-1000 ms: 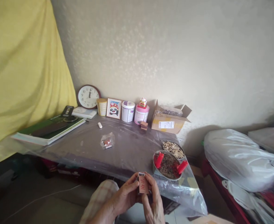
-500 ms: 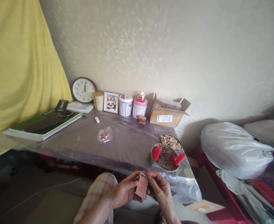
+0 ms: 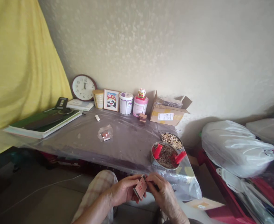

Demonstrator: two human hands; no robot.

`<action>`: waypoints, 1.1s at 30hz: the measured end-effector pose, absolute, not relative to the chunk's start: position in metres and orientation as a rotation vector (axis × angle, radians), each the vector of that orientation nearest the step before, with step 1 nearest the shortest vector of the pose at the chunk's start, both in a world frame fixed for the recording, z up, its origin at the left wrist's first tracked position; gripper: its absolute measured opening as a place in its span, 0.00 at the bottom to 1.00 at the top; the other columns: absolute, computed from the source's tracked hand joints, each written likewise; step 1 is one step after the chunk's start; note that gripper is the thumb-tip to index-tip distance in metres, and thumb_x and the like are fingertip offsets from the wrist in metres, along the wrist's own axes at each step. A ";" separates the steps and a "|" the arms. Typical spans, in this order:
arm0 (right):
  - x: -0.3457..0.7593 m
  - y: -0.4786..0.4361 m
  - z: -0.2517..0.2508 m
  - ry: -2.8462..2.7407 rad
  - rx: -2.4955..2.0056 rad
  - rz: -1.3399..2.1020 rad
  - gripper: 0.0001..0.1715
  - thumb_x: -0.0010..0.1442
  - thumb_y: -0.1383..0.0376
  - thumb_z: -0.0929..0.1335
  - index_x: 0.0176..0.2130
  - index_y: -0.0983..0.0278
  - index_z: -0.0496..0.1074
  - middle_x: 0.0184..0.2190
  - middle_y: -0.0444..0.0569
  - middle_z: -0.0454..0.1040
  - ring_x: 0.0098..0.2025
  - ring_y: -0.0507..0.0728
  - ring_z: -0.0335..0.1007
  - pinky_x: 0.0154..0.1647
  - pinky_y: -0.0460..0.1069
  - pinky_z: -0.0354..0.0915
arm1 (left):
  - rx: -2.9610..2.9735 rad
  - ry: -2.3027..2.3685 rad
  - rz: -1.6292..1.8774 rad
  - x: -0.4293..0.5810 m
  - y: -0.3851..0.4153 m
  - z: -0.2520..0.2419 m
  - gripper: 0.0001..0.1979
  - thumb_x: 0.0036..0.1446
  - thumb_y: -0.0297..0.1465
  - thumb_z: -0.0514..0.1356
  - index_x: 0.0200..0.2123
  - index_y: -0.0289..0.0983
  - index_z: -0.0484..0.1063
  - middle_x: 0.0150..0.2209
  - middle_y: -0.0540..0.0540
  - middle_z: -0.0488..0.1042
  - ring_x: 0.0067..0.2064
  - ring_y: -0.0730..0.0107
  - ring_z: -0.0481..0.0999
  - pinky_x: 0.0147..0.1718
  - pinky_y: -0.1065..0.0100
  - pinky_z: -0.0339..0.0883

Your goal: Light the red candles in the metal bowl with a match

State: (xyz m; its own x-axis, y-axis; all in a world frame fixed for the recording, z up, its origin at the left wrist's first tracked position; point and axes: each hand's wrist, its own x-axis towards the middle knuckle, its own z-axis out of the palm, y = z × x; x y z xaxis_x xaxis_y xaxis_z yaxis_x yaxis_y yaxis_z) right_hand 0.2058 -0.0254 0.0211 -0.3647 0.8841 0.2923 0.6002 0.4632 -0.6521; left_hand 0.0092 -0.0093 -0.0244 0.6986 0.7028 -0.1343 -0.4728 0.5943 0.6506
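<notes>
My left hand (image 3: 125, 190) is closed around a small pink matchbox (image 3: 141, 188) with red characters on its face, held tilted above my lap at the table's front edge. My right hand (image 3: 161, 189) is close against the box's upper right side, thumb and fingers pinched together. Whatever sits between those fingertips is too small or hidden to make out. Just beyond the hands stands a round tin (image 3: 165, 157) filled with dark, grainy material and two red candle-like sticks (image 3: 158, 151). Behind it is a dish of loose matchsticks (image 3: 171, 141).
Plastic sheeting covers the table (image 3: 127, 140). A clear bag with small items (image 3: 105, 133) lies mid-table. Along the wall stand a clock (image 3: 84, 87), a framed panda picture (image 3: 111, 100), tubs (image 3: 126, 103) and an open cardboard box (image 3: 166, 112). White bags (image 3: 235, 147) are at right.
The matchbox has turned in my left hand, and the tray end seen at its top no longer shows. My right hand has shifted slightly right and rotated, its back now more toward me.
</notes>
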 end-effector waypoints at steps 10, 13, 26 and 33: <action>0.209 -0.026 0.023 -2.379 -1.290 0.458 0.11 0.67 0.68 0.63 0.34 0.62 0.72 0.32 0.47 0.75 0.33 0.54 0.74 0.34 0.45 0.66 | 0.631 0.420 0.571 0.009 -0.010 -0.023 0.14 0.58 0.39 0.60 0.38 0.34 0.76 0.28 0.41 0.81 0.27 0.68 0.78 0.25 0.70 0.67; 0.208 -0.027 0.024 -2.391 -1.334 0.446 0.10 0.66 0.70 0.63 0.34 0.62 0.72 0.32 0.47 0.75 0.32 0.54 0.73 0.33 0.46 0.65 | 0.632 0.428 0.555 0.009 -0.010 -0.023 0.14 0.58 0.40 0.60 0.37 0.34 0.76 0.28 0.41 0.80 0.26 0.68 0.78 0.25 0.69 0.66; 0.207 -0.029 0.030 -2.445 -1.348 0.528 0.10 0.65 0.70 0.64 0.34 0.63 0.74 0.33 0.47 0.76 0.32 0.54 0.73 0.33 0.45 0.65 | 0.610 0.416 0.498 0.006 -0.011 -0.021 0.15 0.60 0.39 0.57 0.37 0.33 0.76 0.29 0.40 0.80 0.27 0.67 0.77 0.26 0.68 0.64; 0.207 -0.029 0.031 -2.357 -1.351 0.654 0.10 0.64 0.72 0.63 0.36 0.63 0.73 0.34 0.47 0.76 0.34 0.54 0.74 0.36 0.46 0.66 | 0.583 0.418 0.483 0.006 -0.008 -0.023 0.16 0.60 0.39 0.57 0.39 0.32 0.76 0.31 0.39 0.81 0.26 0.68 0.76 0.26 0.68 0.63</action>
